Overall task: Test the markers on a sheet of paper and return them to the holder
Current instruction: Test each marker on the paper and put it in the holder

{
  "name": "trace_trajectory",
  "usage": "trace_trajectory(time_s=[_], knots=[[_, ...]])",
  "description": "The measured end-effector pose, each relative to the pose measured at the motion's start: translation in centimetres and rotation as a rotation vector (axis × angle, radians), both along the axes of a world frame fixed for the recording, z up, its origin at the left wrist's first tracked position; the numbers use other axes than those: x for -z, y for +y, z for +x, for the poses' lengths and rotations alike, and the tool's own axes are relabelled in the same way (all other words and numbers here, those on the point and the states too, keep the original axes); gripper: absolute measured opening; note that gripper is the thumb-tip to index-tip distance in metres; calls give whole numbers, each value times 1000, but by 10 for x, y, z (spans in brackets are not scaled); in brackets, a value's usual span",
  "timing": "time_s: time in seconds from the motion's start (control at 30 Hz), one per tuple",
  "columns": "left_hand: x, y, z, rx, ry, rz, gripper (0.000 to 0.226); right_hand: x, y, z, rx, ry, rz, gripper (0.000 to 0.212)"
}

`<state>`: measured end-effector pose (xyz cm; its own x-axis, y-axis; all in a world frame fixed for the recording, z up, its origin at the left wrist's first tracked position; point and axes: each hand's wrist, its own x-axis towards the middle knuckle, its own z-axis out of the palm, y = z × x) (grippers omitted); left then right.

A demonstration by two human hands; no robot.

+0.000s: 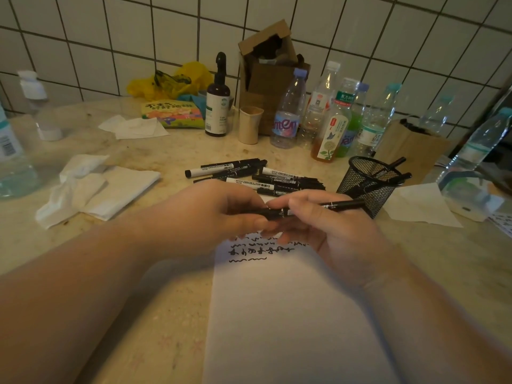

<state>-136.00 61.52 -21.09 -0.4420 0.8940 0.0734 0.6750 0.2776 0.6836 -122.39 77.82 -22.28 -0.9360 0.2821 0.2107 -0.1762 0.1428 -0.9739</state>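
At the far left a clear bottle (12, 159) stood at the counter's (457, 259) edge, and crumpled tissues (91, 187) lay beside it. Further back sat a yellow bag (169, 81), a colourful packet (173, 113) and a dark spray bottle (218, 101).

The left hand (210, 214) came in over the counter, its fingers curled round one end of a black marker (304, 209). The right hand (329, 228) pinched the same marker near its middle, so both hands grasped it, level, just above the top of the paper (291, 314). Whether the cap was on could not be told, as the left fingers hid that end. Black squiggles (249, 259) ran across the paper's upper part, partly under the hands.

Behind the hands a pile of markers (249, 176) lay loose on the counter. To the right stood the mesh holder (368, 184) with a few markers (396, 173) leaning in it, near the right hand but apart from it. Plastic bottles (327, 115) and a cardboard box (268, 76) stood against the tiled wall (83, 37).
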Motion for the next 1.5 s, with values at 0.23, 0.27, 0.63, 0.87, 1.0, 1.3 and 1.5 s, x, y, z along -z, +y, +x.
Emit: trace_trajectory(time_s=[0.23, 0.27, 0.63, 0.87, 1.0, 1.3, 1.5], knots=[[-4, -5, -3, 228, -221, -133, 25, 1, -1, -4, -35, -8, -13, 28], [-4, -6, -4, 262, -281, -118, 26, 1, -1, -5, -37, 9, -19, 29], [4, -13, -27, 96, -599, 18, 31, -2, 13, -1, 277, 57, -127, 28], [0, 2, -7, -135, 87, -138, 20, 1, 5, -5, 311, -383, -26, 27], [3, 2, -6, -89, 214, -254, 20, 0, 3, -4, 300, -376, 33, 23], [7, 2, -9, -72, 225, -254, 25, 0, 1, -5, 277, -374, 102, 25], [8, 1, -11, -55, 232, -239, 30, 0, 2, -6, 327, -393, 111, 25]])
